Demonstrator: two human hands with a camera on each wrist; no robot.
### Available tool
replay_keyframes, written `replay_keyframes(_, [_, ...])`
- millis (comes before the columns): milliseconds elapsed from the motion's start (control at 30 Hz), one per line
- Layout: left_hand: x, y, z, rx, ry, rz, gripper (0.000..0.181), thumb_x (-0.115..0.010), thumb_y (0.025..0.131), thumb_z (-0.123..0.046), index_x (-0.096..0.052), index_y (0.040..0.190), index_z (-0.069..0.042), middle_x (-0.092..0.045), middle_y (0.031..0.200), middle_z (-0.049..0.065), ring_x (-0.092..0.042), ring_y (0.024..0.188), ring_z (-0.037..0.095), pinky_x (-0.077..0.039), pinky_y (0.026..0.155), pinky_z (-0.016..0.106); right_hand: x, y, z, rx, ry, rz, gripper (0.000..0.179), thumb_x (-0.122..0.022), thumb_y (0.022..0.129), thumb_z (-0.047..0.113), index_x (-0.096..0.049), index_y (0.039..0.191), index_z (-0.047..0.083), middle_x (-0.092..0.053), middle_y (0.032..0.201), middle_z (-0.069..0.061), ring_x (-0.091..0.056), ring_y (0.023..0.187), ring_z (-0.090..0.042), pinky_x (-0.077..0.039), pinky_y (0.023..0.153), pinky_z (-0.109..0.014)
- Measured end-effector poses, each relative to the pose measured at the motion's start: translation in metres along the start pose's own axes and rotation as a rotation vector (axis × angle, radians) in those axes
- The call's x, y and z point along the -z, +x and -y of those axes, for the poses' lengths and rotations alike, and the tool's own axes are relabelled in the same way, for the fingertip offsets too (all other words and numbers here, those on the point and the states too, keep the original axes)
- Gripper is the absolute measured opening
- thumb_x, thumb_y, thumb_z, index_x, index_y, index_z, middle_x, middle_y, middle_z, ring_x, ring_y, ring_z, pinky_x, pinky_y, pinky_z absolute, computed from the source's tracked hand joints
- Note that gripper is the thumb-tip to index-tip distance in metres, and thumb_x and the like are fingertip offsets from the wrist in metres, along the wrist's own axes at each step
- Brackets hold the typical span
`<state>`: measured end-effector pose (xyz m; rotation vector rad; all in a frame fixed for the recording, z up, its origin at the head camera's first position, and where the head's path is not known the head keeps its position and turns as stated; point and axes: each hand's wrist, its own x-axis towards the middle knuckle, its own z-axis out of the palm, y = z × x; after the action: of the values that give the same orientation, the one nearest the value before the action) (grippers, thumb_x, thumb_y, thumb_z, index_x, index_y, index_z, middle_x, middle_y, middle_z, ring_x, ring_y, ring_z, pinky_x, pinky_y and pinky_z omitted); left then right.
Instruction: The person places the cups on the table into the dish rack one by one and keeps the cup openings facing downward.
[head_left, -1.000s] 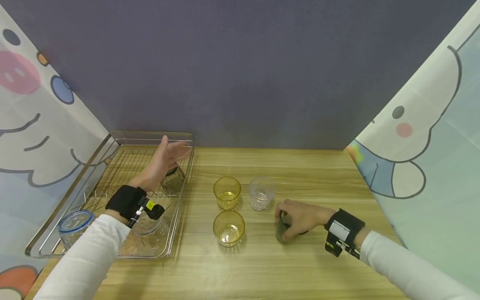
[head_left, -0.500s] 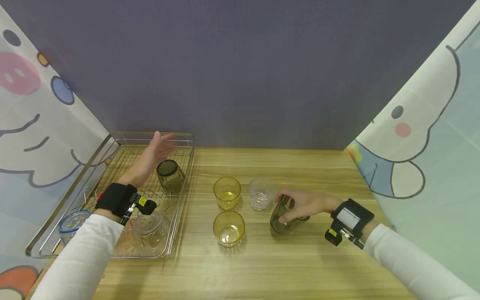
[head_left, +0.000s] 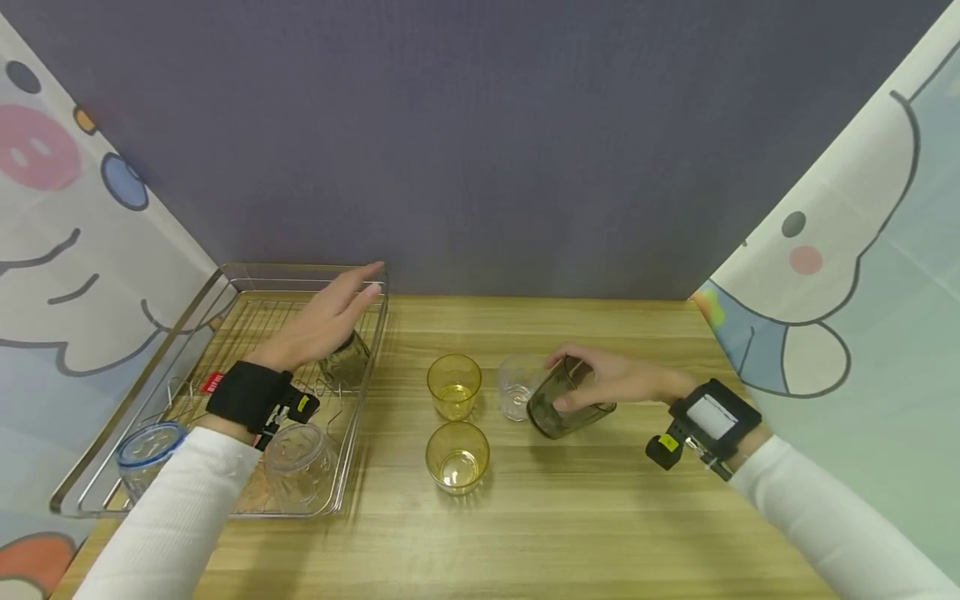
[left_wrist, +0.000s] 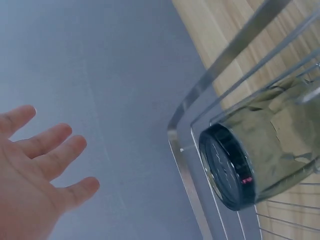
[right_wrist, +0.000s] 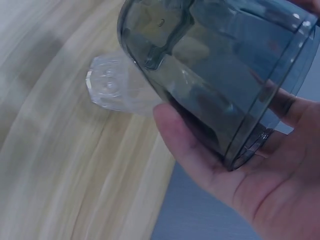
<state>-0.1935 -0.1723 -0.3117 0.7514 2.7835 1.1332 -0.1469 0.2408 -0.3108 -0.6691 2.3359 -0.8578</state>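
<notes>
My right hand (head_left: 611, 379) grips a dark grey glass (head_left: 558, 408) near its rim. The glass is tilted, its base pointing left and down, its mouth toward my palm. In the right wrist view the thumb lies along the side of this smoky glass (right_wrist: 200, 70). Behind it on the table stands a clear glass (head_left: 514, 392), partly covered. My left hand (head_left: 318, 321) hovers over the wire rack (head_left: 352, 467) with fingers extended, holding nothing. Below it, another dark grey glass (head_left: 347, 362) stands upside down in the rack; the left wrist view shows this glass (left_wrist: 270, 145) beside the rack's rail.
Two yellow glasses (head_left: 454, 385) stand upright mid-table, one in front of the other. At the rack's front are a clear jar-like glass (head_left: 300, 467) and a blue-rimmed glass container (head_left: 150, 450). A dark grey wall (head_left: 525, 167) closes the back.
My right hand has lifted and tilted the dark grey glass, moving it left toward the clear glass. My left hand drew back left, then came right again over the rack, fingers extended.
</notes>
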Motion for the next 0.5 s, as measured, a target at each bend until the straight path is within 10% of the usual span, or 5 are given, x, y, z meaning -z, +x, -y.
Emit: replay_keyframes(500, [-0.027,0.022,-0.020,-0.051,0.109,0.037,0.064,-0.025,0.103,-0.051,-0.023,0.155,-0.013,-0.028,0.158,0.021,-0.028,0.141,0.038,-0.019,0.114,0.066,0.017,0.009,0.003,0.013,0.108,-0.121,0.051,-0.064,0.091,0.037,-0.046,0.135,0.021,-0.053,0.131,-0.008,-0.049,0.118,-0.025,-0.044,0.098,-0.046])
